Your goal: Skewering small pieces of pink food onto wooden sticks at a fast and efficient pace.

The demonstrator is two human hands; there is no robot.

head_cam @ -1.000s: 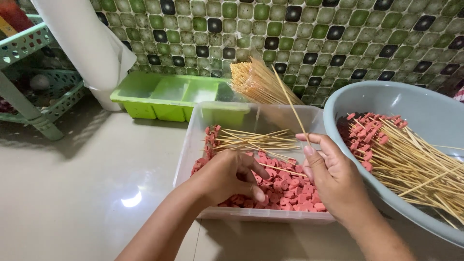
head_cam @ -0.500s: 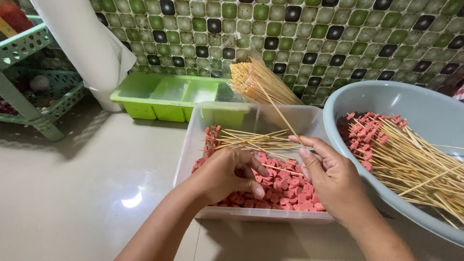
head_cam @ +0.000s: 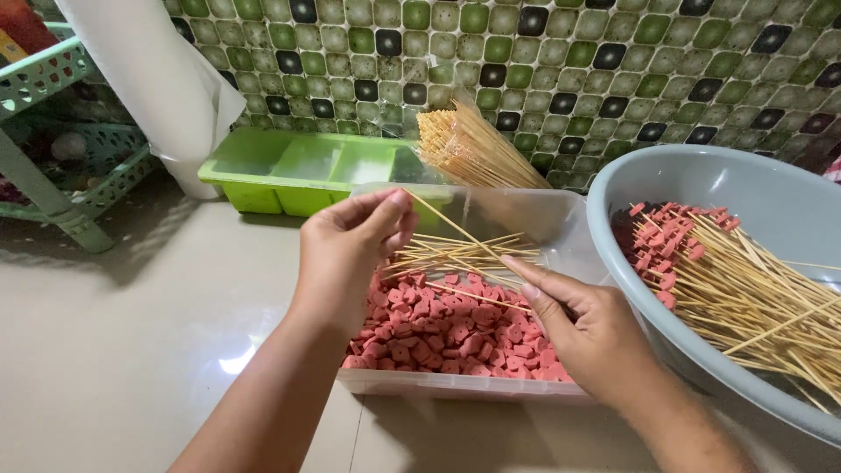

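Here, a grey basin [head_cam: 701, 180] of loaded skewers is seen right of the clear tray [head_cam: 526, 219], which holds pink sausage pieces [head_cam: 438, 328]. Above the tray, a bare skewer [head_cam: 447, 223] is pinched by the left hand [head_cam: 350, 254]; the right hand [head_cam: 591, 337], fingers narrowed, touches loose sticks [head_cam: 464, 254].

A home kitchen is suggested: a wall of green and black mosaic tiles [head_cam: 561, 61] is seen, and a green divided tray [head_cam: 298, 166], plastic baskets [head_cam: 53, 79] and a grey basin [head_cam: 745, 193] are placed around.
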